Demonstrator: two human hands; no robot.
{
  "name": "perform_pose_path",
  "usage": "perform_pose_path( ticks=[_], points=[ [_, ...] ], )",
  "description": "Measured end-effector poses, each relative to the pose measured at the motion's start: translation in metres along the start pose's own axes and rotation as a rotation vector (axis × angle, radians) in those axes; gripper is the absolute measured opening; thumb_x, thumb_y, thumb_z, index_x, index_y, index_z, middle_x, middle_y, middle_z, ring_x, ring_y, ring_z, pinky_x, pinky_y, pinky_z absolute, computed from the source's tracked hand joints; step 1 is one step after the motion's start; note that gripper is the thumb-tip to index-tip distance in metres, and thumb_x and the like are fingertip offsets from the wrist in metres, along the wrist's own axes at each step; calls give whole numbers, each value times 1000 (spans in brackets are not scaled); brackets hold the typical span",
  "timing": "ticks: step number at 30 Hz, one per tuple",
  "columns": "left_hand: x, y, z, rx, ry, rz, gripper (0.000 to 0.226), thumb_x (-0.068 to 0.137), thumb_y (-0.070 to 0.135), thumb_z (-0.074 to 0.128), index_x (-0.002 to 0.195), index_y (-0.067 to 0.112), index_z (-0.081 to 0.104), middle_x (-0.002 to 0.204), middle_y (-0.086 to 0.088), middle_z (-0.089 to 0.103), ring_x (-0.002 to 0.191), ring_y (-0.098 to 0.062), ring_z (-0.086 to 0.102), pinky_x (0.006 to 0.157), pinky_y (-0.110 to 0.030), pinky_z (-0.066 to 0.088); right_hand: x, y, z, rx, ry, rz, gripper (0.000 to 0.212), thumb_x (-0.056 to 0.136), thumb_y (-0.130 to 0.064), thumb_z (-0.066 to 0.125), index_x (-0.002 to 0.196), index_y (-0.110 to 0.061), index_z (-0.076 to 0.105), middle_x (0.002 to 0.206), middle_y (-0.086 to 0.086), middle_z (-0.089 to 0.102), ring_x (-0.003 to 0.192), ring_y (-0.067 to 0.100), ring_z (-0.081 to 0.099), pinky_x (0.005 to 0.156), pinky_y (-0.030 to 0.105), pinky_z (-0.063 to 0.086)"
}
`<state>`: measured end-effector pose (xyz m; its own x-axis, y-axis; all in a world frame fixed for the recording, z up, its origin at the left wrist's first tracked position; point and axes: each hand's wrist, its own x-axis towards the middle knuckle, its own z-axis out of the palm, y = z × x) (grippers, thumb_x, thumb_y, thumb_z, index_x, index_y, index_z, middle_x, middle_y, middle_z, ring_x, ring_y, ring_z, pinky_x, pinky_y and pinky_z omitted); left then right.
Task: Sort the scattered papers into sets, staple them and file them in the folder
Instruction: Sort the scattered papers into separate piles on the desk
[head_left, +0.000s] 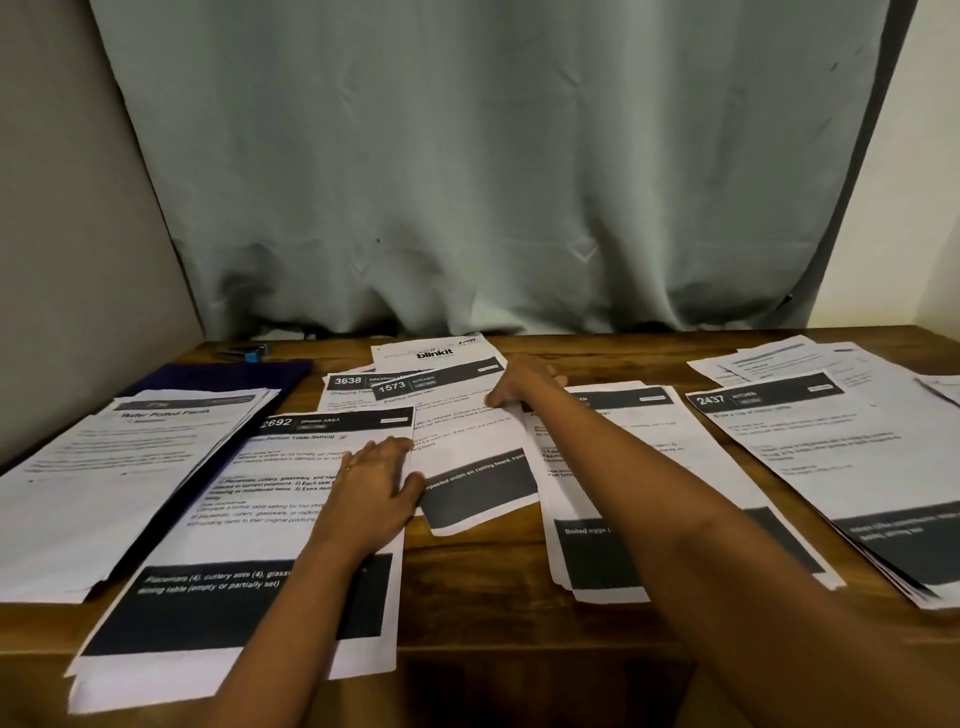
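Well, I'm mid-sorting: my left grip (376, 480) lies spread flat on the 2692 sheet (249, 519) beneath it; my right grip (522, 384) pinches the 1573 sheet (467, 431), lying just left of it. Next, I judge, it needs lifting onto its matching pile.

Wooden table (467, 582), scattered papers (831, 457), purple folder (234, 371)

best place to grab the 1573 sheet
Probably best to take the 1573 sheet by its near dark-banded end, from the front: that end lies on bare table, clear of other sheets, while the right hand pinches its far edge.
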<state>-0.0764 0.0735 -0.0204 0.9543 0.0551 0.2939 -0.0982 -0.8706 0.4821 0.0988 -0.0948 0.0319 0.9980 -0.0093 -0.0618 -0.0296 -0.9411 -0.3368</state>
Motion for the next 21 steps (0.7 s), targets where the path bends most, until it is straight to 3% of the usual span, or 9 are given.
perform_pose_path(
  ticks=[4, 8, 13, 16, 19, 21],
  points=[
    [1, -1, 1, -22, 18, -7, 41, 96, 26, 52, 136, 19, 45, 132, -5, 52, 124, -21, 39, 103, -32, 32, 11, 1, -5, -9, -42, 13, 64, 73, -44, 78, 126, -16, 55, 131, 5, 53, 126, 32, 45, 100, 47, 34],
    [1, -3, 2, -29, 23, -14, 42, 96, 25, 52, 136, 20, 44, 134, -4, 51, 126, -21, 37, 102, -30, 32, 18, 7, -5, 28, -71, 22, 64, 72, -42, 80, 124, -15, 55, 129, 6, 54, 125, 33, 47, 105, 50, 34],
    [2, -4, 3, -13, 22, -8, 44, 97, 26, 51, 138, 18, 42, 137, -5, 49, 127, -21, 37, 105, -31, 31, 25, 14, 0, 136, 8, 71, 37, 76, -31, 79, 93, -11, 54, 104, 6, 56, 111, 29, 51, 96, 41, 35],
    [1, -4, 3, -4, 21, -5, 43, 97, 27, 50, 139, 17, 42, 139, -5, 48, 130, -22, 36, 108, -33, 29, 24, 16, 4, 198, 53, 84, 32, 74, -30, 79, 75, -12, 52, 93, 7, 59, 98, 28, 55, 90, 36, 40],
    [2, -5, 4, 7, 3, -6, 43, 98, 27, 47, 139, 16, 42, 139, -6, 48, 134, -24, 34, 116, -38, 21, 22, 14, 8, 206, 72, 77, 38, 70, -39, 79, 88, -13, 58, 97, 8, 59, 99, 29, 57, 83, 37, 42],
    [2, -7, 5, 12, 0, 12, 41, 98, 26, 46, 138, 16, 43, 137, -6, 50, 133, -23, 37, 117, -38, 14, 26, 13, 10, 221, 74, 71, 40, 67, -38, 81, 90, -12, 60, 96, 8, 61, 96, 30, 59, 87, 39, 46]
  ],
)
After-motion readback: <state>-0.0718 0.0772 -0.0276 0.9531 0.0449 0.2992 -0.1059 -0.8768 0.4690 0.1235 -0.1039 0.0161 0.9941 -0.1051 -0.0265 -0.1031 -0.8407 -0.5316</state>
